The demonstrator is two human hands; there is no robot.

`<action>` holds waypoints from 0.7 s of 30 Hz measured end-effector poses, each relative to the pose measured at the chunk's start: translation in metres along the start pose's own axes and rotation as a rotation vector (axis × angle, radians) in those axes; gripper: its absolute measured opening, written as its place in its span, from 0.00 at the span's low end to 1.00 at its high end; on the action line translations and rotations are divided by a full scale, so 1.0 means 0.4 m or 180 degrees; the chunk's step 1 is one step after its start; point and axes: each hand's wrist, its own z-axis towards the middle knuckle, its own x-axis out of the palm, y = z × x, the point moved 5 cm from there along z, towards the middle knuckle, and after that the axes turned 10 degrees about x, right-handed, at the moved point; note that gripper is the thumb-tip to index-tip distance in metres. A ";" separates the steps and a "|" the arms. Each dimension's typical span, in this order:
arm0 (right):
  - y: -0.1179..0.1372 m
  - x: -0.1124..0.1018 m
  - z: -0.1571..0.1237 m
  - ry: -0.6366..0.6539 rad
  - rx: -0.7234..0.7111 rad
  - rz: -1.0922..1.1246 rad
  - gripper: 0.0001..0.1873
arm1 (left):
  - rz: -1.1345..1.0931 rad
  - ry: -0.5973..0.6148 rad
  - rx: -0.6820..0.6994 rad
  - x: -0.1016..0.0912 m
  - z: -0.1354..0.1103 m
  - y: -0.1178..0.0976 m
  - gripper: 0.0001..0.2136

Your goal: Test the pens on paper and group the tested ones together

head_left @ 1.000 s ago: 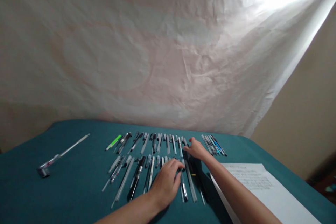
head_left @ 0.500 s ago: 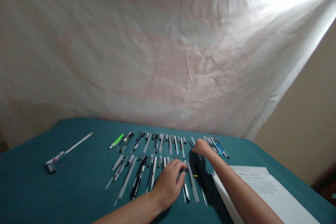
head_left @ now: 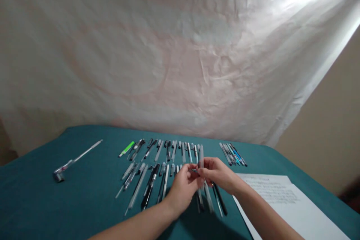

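A clear pen barrel (head_left: 201, 157) stands nearly upright in the fingers of my right hand (head_left: 216, 171), above the front row of pens. My left hand (head_left: 184, 184) meets it from the left, thumb and fingers closed in a pinch close to the barrel. Whatever the left fingers hold is too small and covered to make out. Under both hands lie disassembled pens: a clear tube (head_left: 209, 198), a thin refill (head_left: 217, 201) and a black barrel (head_left: 221, 199). Parts of the front row are hidden behind my left hand.
Pens and caps lie in a back row (head_left: 168, 152), with a green highlighter (head_left: 126, 149) at its left end. Several pens, some blue (head_left: 238, 154), are grouped at right. Written paper sheets (head_left: 275, 198) lie front right. A long thin silver item (head_left: 75, 160) is at far left.
My right hand has come back from the back row toward my left hand, bringing the clear barrel up off the cloth. The left hand has stayed near its place, fingers now drawn together.
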 end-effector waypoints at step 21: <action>0.079 -0.114 -0.092 -0.0154 -0.0251 -0.1277 0.15 | -0.1223 -0.1234 -0.0500 -0.074 0.025 0.005 0.03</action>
